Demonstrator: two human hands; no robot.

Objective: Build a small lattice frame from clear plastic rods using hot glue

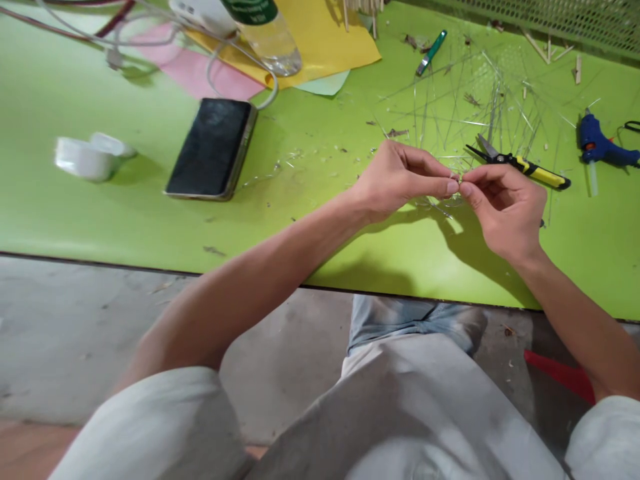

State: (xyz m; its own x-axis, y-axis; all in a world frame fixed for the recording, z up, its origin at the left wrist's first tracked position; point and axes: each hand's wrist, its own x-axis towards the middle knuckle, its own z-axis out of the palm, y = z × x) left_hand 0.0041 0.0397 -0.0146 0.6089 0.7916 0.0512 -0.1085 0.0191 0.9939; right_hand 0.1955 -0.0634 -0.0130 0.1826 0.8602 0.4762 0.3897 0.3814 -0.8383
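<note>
My left hand (395,180) and my right hand (510,203) meet fingertip to fingertip above the green table. Each pinches thumb against forefinger on a thin silvery wire (459,179), mostly covered by the fingertips. More bent wire ends (440,208) show just below the fingers; whether they join the held piece I cannot tell. Behind the hands lies a loose spread of long straight wires (493,110). Snips (535,172) with yellow and black handles rest right behind my right hand, blades apart.
A blue glue gun (603,140) lies at the right, a green cutter (431,52) farther back. A phone (210,148), white earbud case (90,157), water bottle (267,37) and cables occupy the left. A perforated green basket (575,23) borders the back. The table's front edge runs below my forearms.
</note>
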